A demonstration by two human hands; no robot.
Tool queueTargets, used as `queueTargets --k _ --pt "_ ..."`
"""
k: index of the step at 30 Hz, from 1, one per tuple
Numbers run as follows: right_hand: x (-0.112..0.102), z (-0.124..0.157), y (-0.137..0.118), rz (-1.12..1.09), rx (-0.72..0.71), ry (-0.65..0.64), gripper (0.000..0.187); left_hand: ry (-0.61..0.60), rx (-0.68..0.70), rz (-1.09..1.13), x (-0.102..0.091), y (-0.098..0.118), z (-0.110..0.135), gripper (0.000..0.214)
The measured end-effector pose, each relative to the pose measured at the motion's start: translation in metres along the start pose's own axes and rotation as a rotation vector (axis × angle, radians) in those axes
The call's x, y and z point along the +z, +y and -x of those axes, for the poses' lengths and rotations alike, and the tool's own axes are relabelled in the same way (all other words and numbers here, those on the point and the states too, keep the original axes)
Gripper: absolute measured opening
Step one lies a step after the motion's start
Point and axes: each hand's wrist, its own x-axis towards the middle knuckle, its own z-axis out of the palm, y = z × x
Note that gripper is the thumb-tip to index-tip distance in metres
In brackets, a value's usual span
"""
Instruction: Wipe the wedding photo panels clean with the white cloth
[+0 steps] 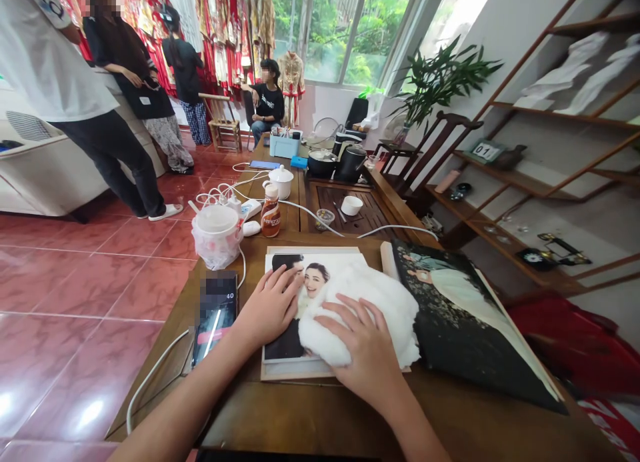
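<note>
A framed wedding photo panel (283,342) lies flat on the wooden table, showing a couple in close-up. My left hand (273,305) rests on its left part, fingers stretched out and lying on the picture. Over the panel's right side spreads a thick, fluffy wad of white cotton (385,302). My right hand (363,345) grips this wad from above, its fingers bent over and pressed into it; the thumb is hidden. To the right, a larger dark photo panel (465,322) with a pale gown leans at a slant.
Left of the panel lie a phone (216,322) and a white cable. Beyond stand a bagged white tub (217,232), a brown drink bottle (271,212), a lidded cup (280,181) and a tea tray (320,199). Several people are at the back left; shelves (540,182) stand right.
</note>
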Motion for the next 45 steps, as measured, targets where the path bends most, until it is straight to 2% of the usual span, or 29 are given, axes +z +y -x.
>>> queueTargets --k 3,6,15,18,27,31,39,45 --pt "0.0 0.004 -0.005 -0.022 -0.014 -0.037 0.042 0.011 -0.001 0.007 0.001 0.0 -0.001 0.041" --pt "0.003 0.003 0.001 -0.038 -0.019 -0.038 0.043 0.018 -0.001 0.021 0.002 -0.001 0.0 0.04" --pt "0.006 -0.011 0.036 0.063 0.069 0.094 0.034 -0.015 -0.003 0.023 0.001 -0.002 0.002 0.04" --pt "0.004 -0.011 0.034 0.084 0.064 0.104 0.035 -0.017 0.0 0.015 -0.001 -0.001 0.002 0.04" --pt "0.003 0.008 0.005 0.022 0.004 0.031 0.04 0.018 0.0 0.013 0.001 -0.001 0.002 0.04" --pt "0.006 0.006 0.012 0.015 -0.005 0.022 0.041 0.026 0.003 0.023 0.004 -0.002 0.002 0.04" --pt "0.01 -0.021 0.036 0.053 0.039 0.052 0.038 0.005 -0.006 0.028 0.005 -0.002 0.002 0.04" --pt "0.007 -0.014 0.026 0.033 0.026 0.055 0.037 0.008 0.001 0.025 0.003 -0.001 0.002 0.04"
